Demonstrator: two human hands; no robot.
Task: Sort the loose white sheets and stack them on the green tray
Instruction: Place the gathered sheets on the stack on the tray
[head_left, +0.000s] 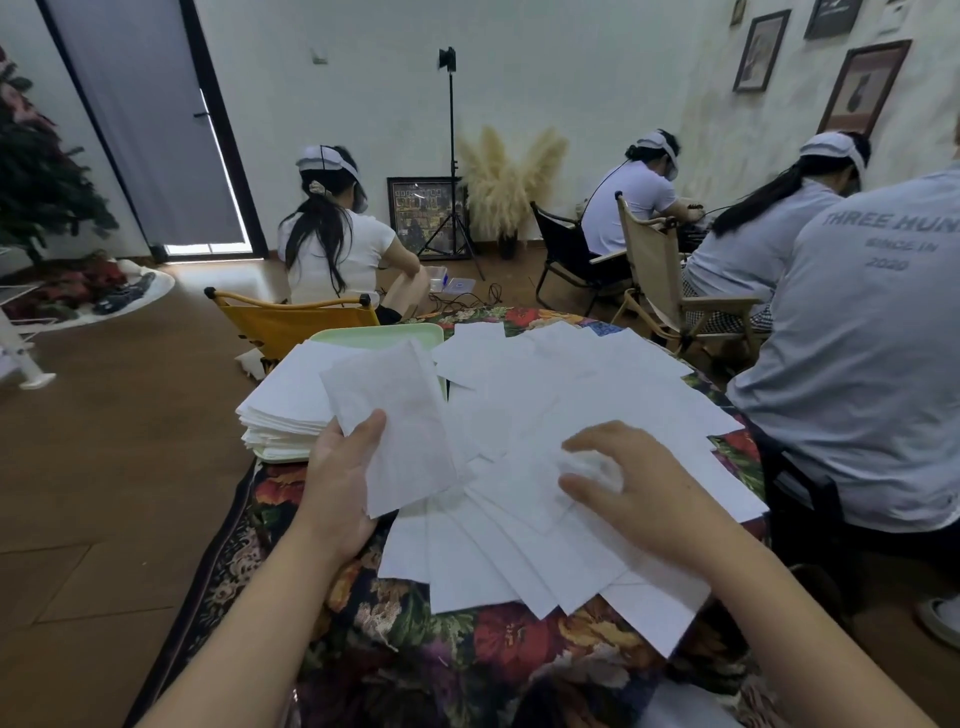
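My left hand (340, 467) holds one white textured sheet (395, 415) by its lower left edge, lifted over the table between the tray and the spread. The green tray (382, 335) lies at the table's far left and carries a thick stack of white sheets (291, 400). Only the tray's far rim and a bit of its near edge show. Many loose white sheets (561, 415) fan out across the middle and right of the table. My right hand (634, 483) rests on this spread, its curled fingers bunching a sheet (589, 465) beneath them.
A dark floral cloth (467, 639) covers the table. A yellow folding chair (291, 322) stands just beyond the tray with a person seated past it. A person in a grey shirt (872, 364) sits close at the table's right edge. Others sit on wooden chairs behind.
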